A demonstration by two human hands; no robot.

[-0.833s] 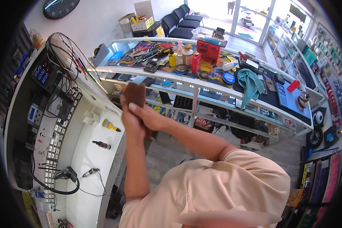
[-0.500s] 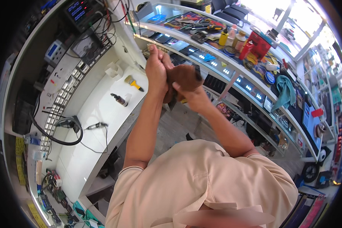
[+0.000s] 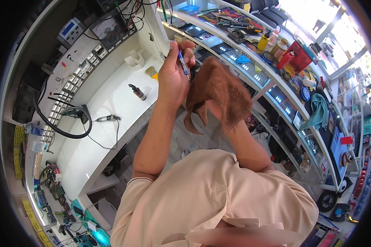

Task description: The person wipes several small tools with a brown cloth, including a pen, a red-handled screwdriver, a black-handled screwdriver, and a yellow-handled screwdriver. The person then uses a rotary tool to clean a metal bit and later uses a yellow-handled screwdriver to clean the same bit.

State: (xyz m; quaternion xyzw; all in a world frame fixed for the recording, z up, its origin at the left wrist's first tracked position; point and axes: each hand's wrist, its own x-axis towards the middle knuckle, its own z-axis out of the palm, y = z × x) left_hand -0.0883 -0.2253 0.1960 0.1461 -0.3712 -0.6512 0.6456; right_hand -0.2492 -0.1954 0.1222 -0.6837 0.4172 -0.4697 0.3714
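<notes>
My left hand (image 3: 171,80) is raised above the gap between the white bench and the glass counter. Its fingers are closed around a slim blue and silver pen-shaped tool (image 3: 182,64), whose thin tip points down; the exact kind is not clear. To its right, my right hand (image 3: 215,108) grips a brown cloth (image 3: 222,88). The cloth drapes over most of that hand, and a loose flap hangs toward the floor. Most of the right fingers are hidden beneath it.
On the white bench (image 3: 92,152) lie a small dark bottle (image 3: 137,92), a yellow-handled brush (image 3: 151,73) and a corded tool (image 3: 107,118). Phones line the glass counter; a red box (image 3: 299,55), bottles, hand tools and a teal cloth (image 3: 317,110) sit on top.
My hands have moved apart. The brown cloth has shifted right with my right hand and hangs more loosely, and the pen-shaped tool now shows in my left hand.
</notes>
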